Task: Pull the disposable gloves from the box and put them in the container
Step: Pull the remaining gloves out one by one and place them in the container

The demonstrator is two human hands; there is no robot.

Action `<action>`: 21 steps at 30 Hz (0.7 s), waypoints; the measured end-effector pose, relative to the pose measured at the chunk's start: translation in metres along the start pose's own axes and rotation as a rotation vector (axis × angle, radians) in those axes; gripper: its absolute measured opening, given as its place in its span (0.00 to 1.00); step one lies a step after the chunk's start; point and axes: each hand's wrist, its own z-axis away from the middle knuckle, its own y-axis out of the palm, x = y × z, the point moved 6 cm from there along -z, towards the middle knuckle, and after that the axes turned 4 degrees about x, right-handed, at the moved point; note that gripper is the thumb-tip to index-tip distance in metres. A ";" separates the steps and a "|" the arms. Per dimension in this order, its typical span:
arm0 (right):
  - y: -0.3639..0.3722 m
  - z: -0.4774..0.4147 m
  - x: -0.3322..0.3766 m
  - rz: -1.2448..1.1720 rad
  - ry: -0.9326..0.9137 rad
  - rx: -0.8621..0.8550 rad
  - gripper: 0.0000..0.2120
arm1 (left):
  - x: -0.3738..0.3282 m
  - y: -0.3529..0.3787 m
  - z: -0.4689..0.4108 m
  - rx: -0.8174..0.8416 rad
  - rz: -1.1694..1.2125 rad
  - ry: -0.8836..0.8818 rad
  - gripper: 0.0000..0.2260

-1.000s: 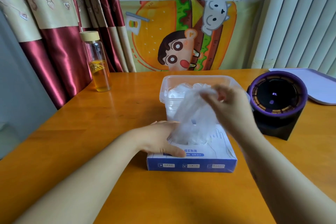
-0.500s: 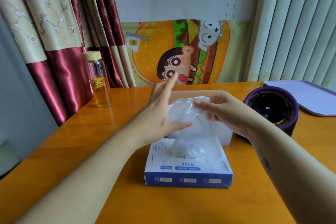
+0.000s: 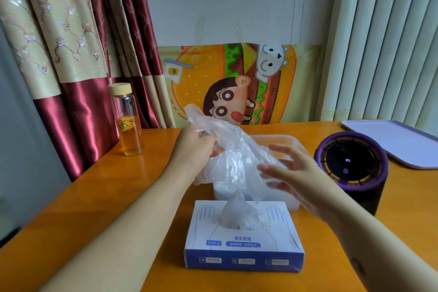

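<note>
Left grip (image 3: 192,152): fingers curled round the upper end of a thin transparent plastic disposable glove (image 3: 233,147), bunched and held fast. Right grip (image 3: 298,178): wide, fingers spread and straight, holding nothing. Its fingertips are at the glove's right side, but contact cannot be confirmed through the film.

Location of the glove: in the air, above the near part of the translucent rectangular plastic container (image 3: 292,141) and behind the white-and-blue cardboard glove box (image 3: 244,246). Its lower end hangs toward the slot in the top of the box, where more clear film stands up. Whether the two pieces are separate cannot be told.

The container stands on the orange wooden surface (image 3: 94,197), directly behind the box, and pale crumpled film shows through its wall.

Step in hand, by judgement: extraction is finished or nearly so, and transfer into the container is beginning.

Next move calls for:
- clearing the tail from the slot without dragging out the following glove;
- gathering the loose film with the right grip;
- lowering it inside the container rim before release, since so light a sheet may drift or cling.

Also present: a glass bottle of amber liquid (image 3: 129,123) to the left and a purple-and-black cylindrical device (image 3: 350,168) to the right.
</note>
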 end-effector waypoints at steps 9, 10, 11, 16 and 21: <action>-0.025 -0.019 0.036 0.161 -0.219 -0.351 0.10 | 0.040 -0.010 -0.015 0.048 0.297 -0.251 0.09; -0.026 -0.021 0.042 0.227 -0.226 -0.362 0.11 | 0.047 -0.020 -0.019 -0.016 0.324 -0.268 0.10; -0.026 -0.025 0.047 0.275 -0.228 -0.349 0.12 | 0.050 -0.034 -0.022 -0.114 0.346 -0.271 0.09; -0.002 -0.048 0.060 0.595 -0.170 -0.124 0.16 | 0.004 -0.062 -0.018 -0.164 0.062 0.150 0.21; 0.023 -0.069 0.073 0.701 -0.187 -0.002 0.22 | -0.013 0.006 -0.014 0.387 -0.701 0.225 0.26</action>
